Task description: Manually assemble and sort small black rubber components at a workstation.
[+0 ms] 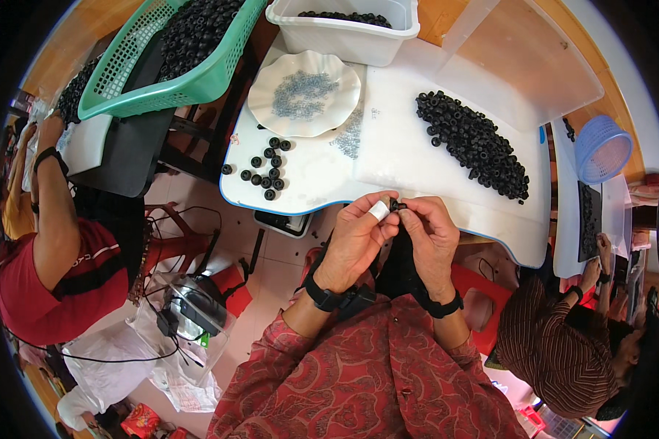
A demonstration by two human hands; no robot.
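Observation:
My left hand [355,238] and my right hand [430,235] meet at the near edge of the white table [410,164]. Together they pinch one small black ring [397,205] between the fingertips. White tape wraps my left thumb. A long heap of black rings [476,143] lies on the table to the right of my hands. A smaller group of black rings [267,170] sits at the table's left end. A white scalloped plate [271,80] holds several tiny grey metal parts [302,94], and more of them are scattered beside it.
A white tub [348,36] of black rings stands at the back, with a green basket [190,84] of rings to its left. A person in red sits at left, another in stripes at right near a blue basket [602,152]. A clear lid [520,58] lies at back right.

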